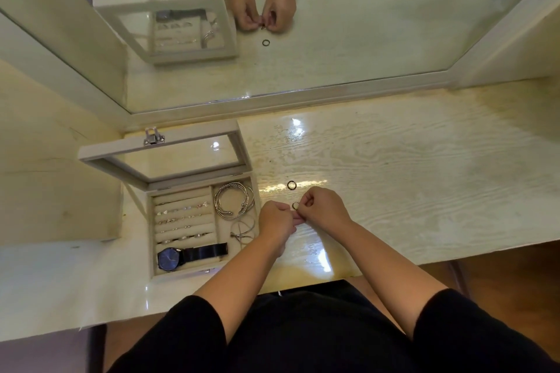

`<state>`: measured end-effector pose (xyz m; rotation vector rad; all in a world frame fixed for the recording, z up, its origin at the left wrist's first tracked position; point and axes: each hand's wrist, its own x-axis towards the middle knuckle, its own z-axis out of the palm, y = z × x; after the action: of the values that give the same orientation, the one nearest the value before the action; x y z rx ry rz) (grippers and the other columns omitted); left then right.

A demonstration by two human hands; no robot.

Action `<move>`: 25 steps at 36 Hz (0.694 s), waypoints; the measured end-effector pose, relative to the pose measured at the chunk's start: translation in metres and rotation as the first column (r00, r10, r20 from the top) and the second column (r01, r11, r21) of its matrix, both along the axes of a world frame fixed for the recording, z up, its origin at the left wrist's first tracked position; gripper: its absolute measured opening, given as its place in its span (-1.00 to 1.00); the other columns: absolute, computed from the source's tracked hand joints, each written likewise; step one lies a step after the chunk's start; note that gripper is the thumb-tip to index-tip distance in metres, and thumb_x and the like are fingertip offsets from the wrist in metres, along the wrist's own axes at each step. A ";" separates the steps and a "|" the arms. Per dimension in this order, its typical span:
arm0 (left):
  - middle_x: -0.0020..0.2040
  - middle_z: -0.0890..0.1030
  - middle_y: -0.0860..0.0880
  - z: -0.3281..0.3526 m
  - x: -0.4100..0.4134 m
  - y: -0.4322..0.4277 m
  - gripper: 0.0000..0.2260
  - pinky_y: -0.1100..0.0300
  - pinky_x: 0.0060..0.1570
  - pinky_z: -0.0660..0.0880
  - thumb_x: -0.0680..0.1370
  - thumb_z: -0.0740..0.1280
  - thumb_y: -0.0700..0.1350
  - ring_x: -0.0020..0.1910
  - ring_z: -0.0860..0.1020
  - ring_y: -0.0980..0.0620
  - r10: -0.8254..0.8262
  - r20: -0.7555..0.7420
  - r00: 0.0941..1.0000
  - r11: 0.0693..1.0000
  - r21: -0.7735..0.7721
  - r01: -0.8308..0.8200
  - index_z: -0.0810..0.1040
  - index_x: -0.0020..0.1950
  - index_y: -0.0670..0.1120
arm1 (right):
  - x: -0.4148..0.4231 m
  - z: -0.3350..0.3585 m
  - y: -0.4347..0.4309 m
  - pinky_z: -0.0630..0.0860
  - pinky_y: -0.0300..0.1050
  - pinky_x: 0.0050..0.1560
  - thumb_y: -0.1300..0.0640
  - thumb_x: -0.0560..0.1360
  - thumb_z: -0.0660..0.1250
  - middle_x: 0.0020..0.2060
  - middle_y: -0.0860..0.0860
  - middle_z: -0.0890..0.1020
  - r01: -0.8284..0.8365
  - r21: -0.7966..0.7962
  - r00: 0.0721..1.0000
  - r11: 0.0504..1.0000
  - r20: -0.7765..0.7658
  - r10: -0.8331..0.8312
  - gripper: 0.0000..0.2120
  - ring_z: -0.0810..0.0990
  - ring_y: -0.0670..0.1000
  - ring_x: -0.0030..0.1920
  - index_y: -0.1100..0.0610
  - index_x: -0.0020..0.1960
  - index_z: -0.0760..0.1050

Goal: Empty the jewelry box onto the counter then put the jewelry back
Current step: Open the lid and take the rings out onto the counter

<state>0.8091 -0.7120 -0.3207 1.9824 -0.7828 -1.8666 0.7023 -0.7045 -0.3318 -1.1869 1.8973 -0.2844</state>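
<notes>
The pale jewelry box [151, 233] stands open on the counter [394, 175], its glass lid [163, 157] tilted back. Inside lie rows of small rings [181, 221], silver bangles [233, 200], a thin bracelet [242, 232] and a blue-faced watch [169, 259] with a dark strap. A dark ring [291, 185] lies loose on the counter right of the box. My right hand [321, 206] pinches a small gold ring [295, 205] just below it. My left hand [274, 221] meets the right, fingertips curled together; what it pinches is hidden.
A large mirror [333, 24] rises behind the counter and reflects the box, both hands and the loose ring. A side wall panel [45, 175] stands left of the box. The counter's front edge [303, 278] runs just before my lap.
</notes>
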 end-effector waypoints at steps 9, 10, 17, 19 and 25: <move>-0.28 0.54 -0.07 -0.001 -0.004 -0.002 -0.80 0.26 -0.44 0.31 0.50 0.07 -0.37 -0.35 0.56 0.08 -0.030 0.094 0.995 0.998 -0.060 0.036 0.37 -0.03 -0.11 | -0.008 -0.006 -0.010 0.32 -0.22 -0.19 0.14 0.41 0.29 -0.32 -0.11 0.52 -0.085 -0.013 0.995 0.996 -0.056 0.084 -0.94 0.50 -0.06 -0.19 0.05 -0.25 0.46; -0.29 0.54 -0.07 -0.002 -0.005 -0.002 -0.80 0.27 -0.45 0.31 0.50 0.07 -0.38 -0.35 0.56 0.07 -0.037 0.103 0.994 0.996 -0.072 0.045 0.38 -0.04 -0.12 | -0.008 -0.006 -0.011 0.31 -0.22 -0.19 0.14 0.41 0.29 -0.30 -0.10 0.55 -0.091 -0.014 0.994 0.996 -0.063 0.090 -0.95 0.51 -0.04 -0.17 0.06 -0.23 0.48; -0.24 0.53 -0.07 -0.003 -0.004 -0.001 -0.84 0.28 -0.39 0.35 0.54 0.08 -0.34 -0.34 0.55 0.09 -0.143 0.176 0.974 0.972 -0.160 0.172 0.39 -0.03 -0.13 | -0.007 -0.006 -0.014 0.38 -0.19 -0.18 0.17 0.45 0.26 -0.13 0.04 0.65 -0.099 -0.023 0.991 0.995 -0.096 0.097 -0.88 0.57 0.05 -0.07 0.17 -0.10 0.56; -0.28 0.52 -0.05 -0.004 -0.002 -0.001 -0.83 0.26 -0.33 0.40 0.54 0.08 -0.34 -0.35 0.54 0.09 -0.160 0.198 0.967 0.963 -0.186 0.197 0.40 -0.03 -0.14 | -0.007 -0.006 -0.014 0.38 -0.19 -0.18 0.17 0.46 0.25 -0.12 0.04 0.65 -0.091 -0.023 0.992 0.996 -0.089 0.089 -0.88 0.57 0.04 -0.07 0.17 -0.10 0.56; -0.32 0.50 -0.03 -0.004 0.001 0.001 -0.82 0.32 -0.35 0.40 0.56 0.05 -0.30 -0.40 0.51 0.13 -0.200 0.228 0.953 0.948 -0.202 0.247 0.41 -0.03 -0.11 | -0.008 -0.007 -0.012 0.35 -0.21 -0.19 0.16 0.47 0.26 -0.18 -0.01 0.63 -0.062 -0.023 0.998 0.998 -0.034 0.062 -0.90 0.55 -0.01 -0.12 0.14 -0.14 0.54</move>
<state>0.8097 -0.7105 -0.3243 2.0271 -1.2716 -1.6114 0.6940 -0.7160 -0.3387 -1.2713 1.8870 -0.2553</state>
